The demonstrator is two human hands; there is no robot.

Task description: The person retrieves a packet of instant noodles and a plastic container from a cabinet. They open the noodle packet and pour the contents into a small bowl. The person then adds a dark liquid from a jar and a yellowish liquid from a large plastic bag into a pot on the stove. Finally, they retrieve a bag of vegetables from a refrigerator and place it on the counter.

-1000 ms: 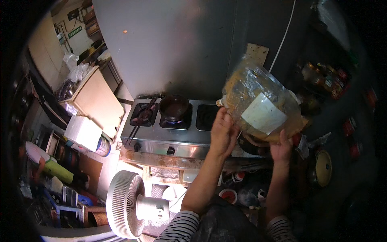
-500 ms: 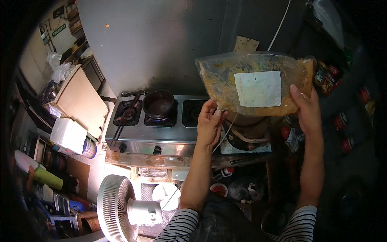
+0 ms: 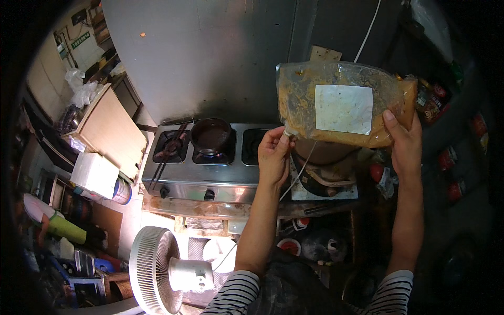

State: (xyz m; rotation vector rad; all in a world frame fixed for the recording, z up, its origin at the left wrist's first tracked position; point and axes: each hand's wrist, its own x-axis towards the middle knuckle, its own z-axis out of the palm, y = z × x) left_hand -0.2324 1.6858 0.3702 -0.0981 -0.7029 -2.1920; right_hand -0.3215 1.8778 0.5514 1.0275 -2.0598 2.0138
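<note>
Two hands on one floppy clear plastic bag [image 3: 344, 107] of brownish-orange saucy food with a blank white label, held up flat above a metal pot [image 3: 323, 152] right of the gas stove [image 3: 207, 160]. The left hand [image 3: 274, 155] pinches the lower left corner and the right hand [image 3: 401, 144] grips the right edge. Honestly, those corner grips look thin, so if the weight shifts the bag could sag or slip and dump sauce over the small dark pan [image 3: 211, 135].

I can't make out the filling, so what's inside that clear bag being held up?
The clear bag, gripped by the left hand and right hand, holds a yellowish-brown, shredded-looking mass. A white label covers the middle, hiding what lies behind it.
</note>
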